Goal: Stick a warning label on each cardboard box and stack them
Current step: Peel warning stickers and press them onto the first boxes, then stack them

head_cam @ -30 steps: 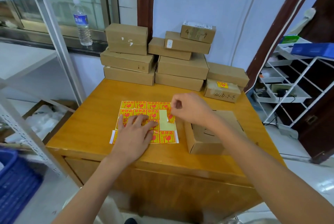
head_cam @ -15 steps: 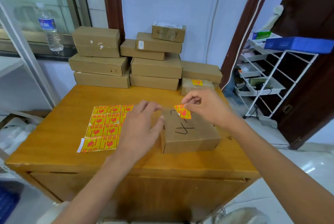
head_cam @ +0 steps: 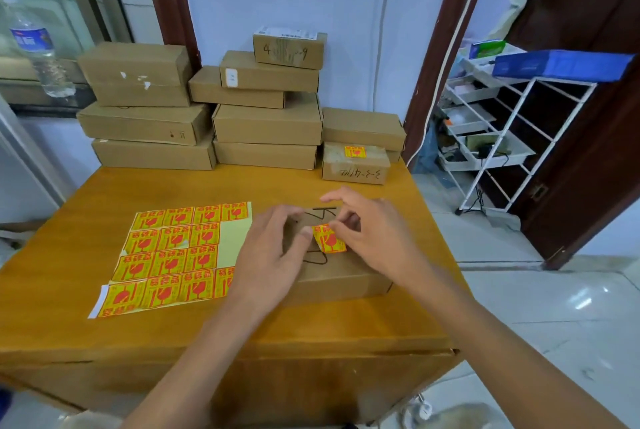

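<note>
I see the right hand (head_cam: 372, 238) pinching a warning label (head_cam: 329, 238) on top of the cardboard box (head_cam: 341, 281) on the surface (head_cam: 214, 328); the left hand (head_cam: 268, 258) lies relaxed, thumb touching the label's edge.

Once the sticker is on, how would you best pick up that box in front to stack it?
Probably by its two short ends, one hand coming in from each side. The cardboard box lies flat and low on the table, with the sticker sheet close on its left, so the left hand should come down carefully there.
</note>
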A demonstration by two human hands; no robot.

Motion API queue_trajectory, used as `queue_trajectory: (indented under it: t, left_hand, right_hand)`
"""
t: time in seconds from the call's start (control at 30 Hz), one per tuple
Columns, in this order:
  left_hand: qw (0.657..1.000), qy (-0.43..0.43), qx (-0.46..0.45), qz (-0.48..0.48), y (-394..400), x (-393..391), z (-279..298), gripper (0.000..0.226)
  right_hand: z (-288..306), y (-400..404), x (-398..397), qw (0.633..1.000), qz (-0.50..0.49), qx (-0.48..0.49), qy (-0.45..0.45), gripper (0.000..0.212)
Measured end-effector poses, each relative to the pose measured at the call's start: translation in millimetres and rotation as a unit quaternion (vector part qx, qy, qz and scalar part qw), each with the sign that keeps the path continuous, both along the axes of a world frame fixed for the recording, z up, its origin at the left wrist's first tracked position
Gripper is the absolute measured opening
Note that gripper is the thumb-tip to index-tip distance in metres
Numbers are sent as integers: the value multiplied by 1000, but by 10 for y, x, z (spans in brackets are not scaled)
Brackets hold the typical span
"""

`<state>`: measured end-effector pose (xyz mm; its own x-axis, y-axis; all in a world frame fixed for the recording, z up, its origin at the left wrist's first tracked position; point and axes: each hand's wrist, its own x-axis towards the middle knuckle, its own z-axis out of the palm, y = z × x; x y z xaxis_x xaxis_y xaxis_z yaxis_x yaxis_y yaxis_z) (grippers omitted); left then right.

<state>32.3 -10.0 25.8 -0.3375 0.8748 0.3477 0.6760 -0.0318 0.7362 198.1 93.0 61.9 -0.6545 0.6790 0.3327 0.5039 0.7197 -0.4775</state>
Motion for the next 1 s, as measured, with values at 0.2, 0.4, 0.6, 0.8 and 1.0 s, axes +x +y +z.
queue_trajectory:
  t: [0.2, 0.4, 0.6, 0.8, 1.0]
  left_hand:
    - [999, 33, -20, 29, 160, 45, -35, 33]
    - [997, 73, 6, 34, 161, 29, -90, 35]
    - [998, 58, 11, 33, 161, 38, -102, 40]
    - [997, 67, -4, 37, 168, 45, -91, 35]
    - [997, 62, -10, 38, 162, 47, -94, 35]
  right_hand:
    - [-73, -2, 22, 1000, -10, 18, 12, 40]
    - [-161, 57, -6, 996, -37, -31, 73, 36]
    - [-155, 40, -61, 994, -54, -62, 66, 35]
    - [-160, 44, -89, 995, -51, -61, 52, 32]
    - [-131, 87, -60, 995, -57, -73, 47, 27]
